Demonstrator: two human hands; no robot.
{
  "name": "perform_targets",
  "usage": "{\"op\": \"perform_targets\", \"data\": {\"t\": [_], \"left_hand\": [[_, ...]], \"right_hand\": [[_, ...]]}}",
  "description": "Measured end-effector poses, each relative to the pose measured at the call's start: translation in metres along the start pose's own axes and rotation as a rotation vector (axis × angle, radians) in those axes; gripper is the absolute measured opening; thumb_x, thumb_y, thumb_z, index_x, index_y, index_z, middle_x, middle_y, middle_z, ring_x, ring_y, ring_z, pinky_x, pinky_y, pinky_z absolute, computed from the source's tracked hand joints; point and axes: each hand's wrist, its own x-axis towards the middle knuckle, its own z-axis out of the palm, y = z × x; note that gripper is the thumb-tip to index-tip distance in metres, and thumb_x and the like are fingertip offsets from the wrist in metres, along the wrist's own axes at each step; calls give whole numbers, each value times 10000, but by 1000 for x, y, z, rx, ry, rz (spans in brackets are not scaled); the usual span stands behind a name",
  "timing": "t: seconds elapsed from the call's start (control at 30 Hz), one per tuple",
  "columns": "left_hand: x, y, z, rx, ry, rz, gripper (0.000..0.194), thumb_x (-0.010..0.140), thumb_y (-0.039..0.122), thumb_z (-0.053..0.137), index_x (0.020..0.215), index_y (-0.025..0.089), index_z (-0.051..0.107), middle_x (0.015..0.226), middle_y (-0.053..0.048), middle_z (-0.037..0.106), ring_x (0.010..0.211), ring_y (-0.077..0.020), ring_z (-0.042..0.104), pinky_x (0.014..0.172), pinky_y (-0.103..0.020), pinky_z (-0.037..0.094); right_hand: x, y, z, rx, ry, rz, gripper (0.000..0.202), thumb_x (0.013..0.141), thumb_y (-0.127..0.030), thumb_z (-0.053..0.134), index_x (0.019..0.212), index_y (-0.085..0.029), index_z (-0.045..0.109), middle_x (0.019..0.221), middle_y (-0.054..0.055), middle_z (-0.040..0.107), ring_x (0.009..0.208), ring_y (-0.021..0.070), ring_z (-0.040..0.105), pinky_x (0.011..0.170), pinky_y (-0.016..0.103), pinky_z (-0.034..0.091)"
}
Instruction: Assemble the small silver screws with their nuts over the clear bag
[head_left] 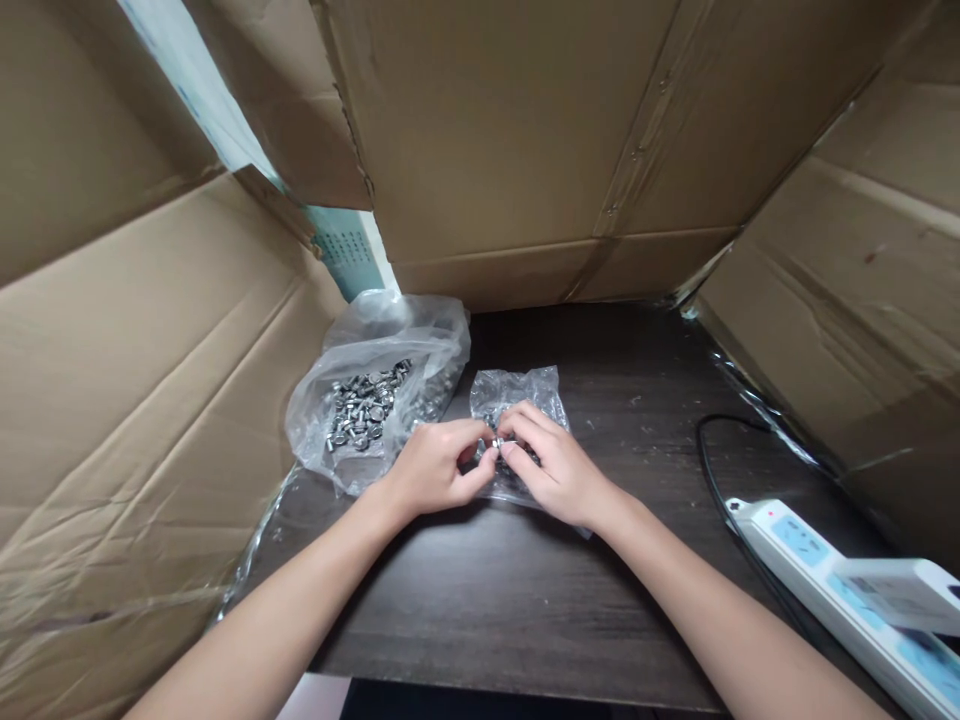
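Note:
My left hand (442,463) and my right hand (553,463) meet over the middle of the table, thumbs and forefingers pinched. Between the fingertips is a small shiny metal screw (497,443), with both hands closed on it; its ends are largely covered. Under the hands lies a small clear plastic bag (546,385) with small metal pieces in it, mostly hidden by my fingers. To the left of my left hand, a larger clear plastic bag (409,318) gapes, and many loose metal screws (367,405) show inside.
Cardboard walls (517,130) enclose the dark wooden table (622,390) at the back and both sides. A white power strip (795,560) with a plugged-in adapter (900,590) lies at the right, beside a black cable (705,450). The table's front edge runs below my wrists.

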Motion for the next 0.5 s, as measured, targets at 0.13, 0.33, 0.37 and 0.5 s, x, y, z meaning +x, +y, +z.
{"op": "perform_targets", "data": {"t": [0.13, 0.33, 0.37, 0.5], "left_hand": [[0, 0, 0, -3, 5, 10, 135, 876, 242, 540, 818, 162, 633, 583, 39, 487, 522, -96, 426, 543, -229, 326], [1, 1, -1, -21, 13, -12, 129, 875, 227, 543, 816, 152, 630, 578, 43, 473, 525, -91, 426, 547, -220, 326], [1, 1, -1, -21, 15, -11, 126, 872, 226, 545, 817, 151, 631, 576, 44, 469, 522, -90, 422, 545, -219, 324], [0, 1, 0, -28, 9, 4, 126, 863, 230, 554, 805, 153, 634, 569, 46, 458, 514, -91, 408, 541, -224, 323]], "right_hand": [[0, 0, 0, 0, 7, -6, 125, 1003, -205, 442, 922, -215, 537, 1003, 58, 552, 905, 192, 567, 828, 361, 470], [0, -2, -3, 2, 2, 29, 80, 995, -202, 453, 958, -218, 522, 1012, 51, 548, 897, 189, 553, 805, 357, 461], [0, -2, -3, 4, 0, 26, 75, 991, -194, 455, 958, -219, 518, 1012, 51, 547, 897, 189, 551, 803, 356, 459], [0, -2, -2, 16, 0, -1, 85, 991, -187, 449, 937, -217, 507, 1009, 51, 537, 902, 186, 547, 817, 354, 457]]}}
